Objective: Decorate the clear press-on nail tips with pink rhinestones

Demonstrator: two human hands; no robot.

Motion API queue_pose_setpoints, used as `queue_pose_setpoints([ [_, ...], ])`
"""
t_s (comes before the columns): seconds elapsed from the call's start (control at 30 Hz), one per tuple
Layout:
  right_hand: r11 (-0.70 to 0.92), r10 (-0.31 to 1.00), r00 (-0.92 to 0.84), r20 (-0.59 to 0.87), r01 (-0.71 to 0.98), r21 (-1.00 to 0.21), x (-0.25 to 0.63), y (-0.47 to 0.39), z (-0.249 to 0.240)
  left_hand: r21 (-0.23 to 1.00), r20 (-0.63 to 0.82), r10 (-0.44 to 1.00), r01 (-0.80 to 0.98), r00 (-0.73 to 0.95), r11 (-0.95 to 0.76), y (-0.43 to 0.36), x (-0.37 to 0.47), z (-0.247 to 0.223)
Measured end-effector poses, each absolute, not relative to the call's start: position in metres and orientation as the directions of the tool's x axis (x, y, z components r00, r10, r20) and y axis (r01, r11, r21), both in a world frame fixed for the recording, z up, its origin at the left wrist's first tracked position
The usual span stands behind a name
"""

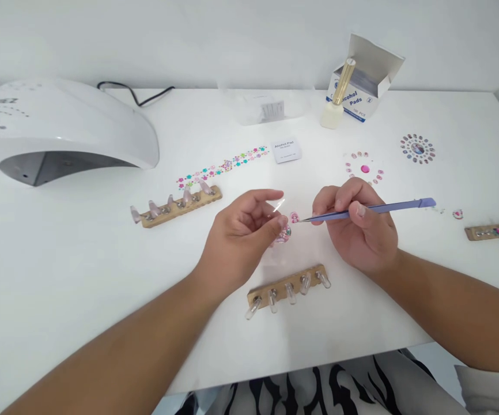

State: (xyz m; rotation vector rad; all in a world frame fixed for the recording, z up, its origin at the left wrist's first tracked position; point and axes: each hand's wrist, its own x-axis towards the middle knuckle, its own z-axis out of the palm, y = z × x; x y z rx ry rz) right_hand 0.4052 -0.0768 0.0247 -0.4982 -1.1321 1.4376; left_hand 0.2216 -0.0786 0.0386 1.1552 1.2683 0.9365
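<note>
Near the middle, my left hand (243, 239) pinches a clear sheet (278, 205) with small coloured stickers on it, partly hidden by the fingers. My right hand (359, 225) holds purple tweezers (388, 207), their fine tip pointing left. The tip touches or nearly touches a small pink sticker (294, 217) beside the left fingertips. Below the hands lies a wooden strip (282, 288) carrying several clear nail tips.
A white lamp (76, 127) stands at left, near a wooden strip (182, 208) of pinkish nail tips. Behind are flower stickers (226, 166), an alcohol pad packet (286, 150), a bottle (336, 101) and a box (364, 92). Another strip (491, 231) lies at right.
</note>
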Motion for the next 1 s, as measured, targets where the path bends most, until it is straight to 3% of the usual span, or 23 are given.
queue_pose_setpoints([
  [0.13, 0.123, 0.911, -0.28, 0.304, -0.52, -0.846, 0.41, -0.072, 0.024, 0.945, -0.25, 0.96, 0.248, 0.122, 0.215, -0.075, 0.219, 0.041],
  [0.23, 0.108, 0.906, -0.304, 0.294, -0.506, -0.856, 0.413, -0.067, 0.022, 0.887, -0.191, 0.971, 0.448, 0.142, 0.109, -0.075, 0.216, 0.04],
  [0.4, 0.098, 0.917, -0.297, 0.265, -0.475, -0.874, 0.417, -0.062, 0.021, 0.569, 0.041, 0.984, 0.806, 0.171, -0.164, -0.08, 0.211, 0.045],
  [0.57, 0.064, 0.922, -0.307, 0.234, -0.478, -0.876, 0.418, -0.058, 0.02, 0.485, 0.239, 0.928, 0.793, 0.287, -0.37, -0.081, 0.205, 0.049],
  [0.9, -0.066, 0.909, -0.385, 0.158, -0.508, -0.859, 0.421, -0.047, 0.014, 0.476, 0.183, 0.844, 0.706, 0.503, -0.524, -0.072, 0.197, 0.046],
  [1.0, -0.088, 0.91, -0.391, 0.135, -0.503, -0.86, 0.421, -0.045, 0.012, 0.457, 0.109, 0.813, 0.698, 0.572, -0.552, -0.069, 0.193, 0.053],
])
